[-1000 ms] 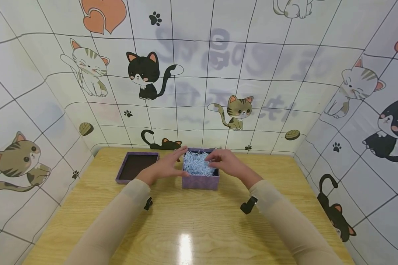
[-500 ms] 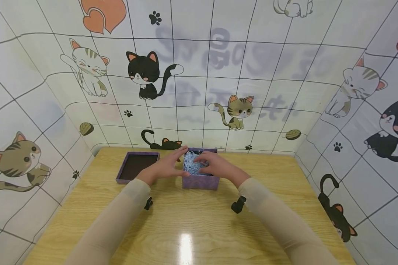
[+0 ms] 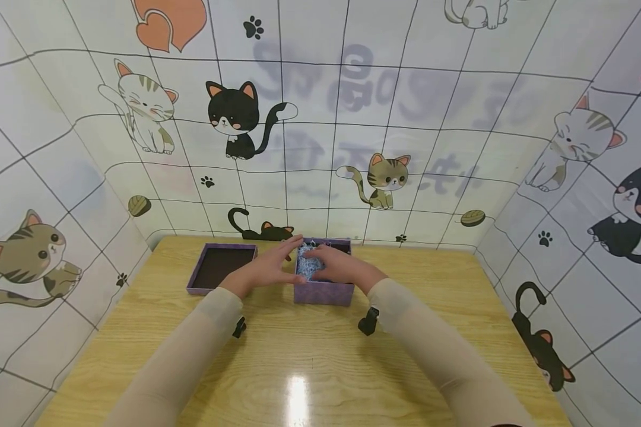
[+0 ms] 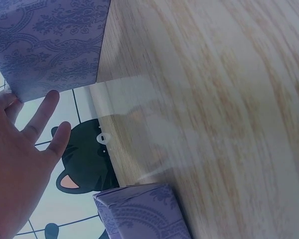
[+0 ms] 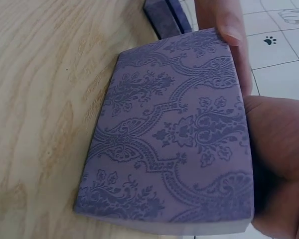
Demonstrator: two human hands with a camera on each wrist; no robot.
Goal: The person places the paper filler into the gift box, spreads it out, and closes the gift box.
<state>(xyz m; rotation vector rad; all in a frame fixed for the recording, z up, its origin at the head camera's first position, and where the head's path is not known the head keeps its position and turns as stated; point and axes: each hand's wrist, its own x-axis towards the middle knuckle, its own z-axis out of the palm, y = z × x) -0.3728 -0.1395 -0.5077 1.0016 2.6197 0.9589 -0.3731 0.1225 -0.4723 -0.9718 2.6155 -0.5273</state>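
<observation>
A purple patterned box [image 3: 323, 294] stands at the back of the table, with light blue shredded paper [image 3: 307, 268] inside. My left hand [image 3: 269, 265] touches the box's left side, its thumb at the front corner and its fingers stretched toward the back corner. In the left wrist view, fairly straight fingers [image 4: 42, 117] lie against the patterned wall. My right hand [image 3: 339, 265] reaches in over the right rim, thumb and fingers curved round the shredded paper. Its fingertips are hidden in the right wrist view, behind the box's front wall [image 5: 174, 134].
The purple lid [image 3: 221, 268] lies left of the box, dark inside facing up. A cat-print cloth wall [image 3: 320, 118] rises right behind the box. The wooden table [image 3: 310, 356] extends toward the front.
My right hand has moved left inside the box, and the shredded paper is bunched toward the left, showing dark interior at the right. My left hand has stayed in place.
</observation>
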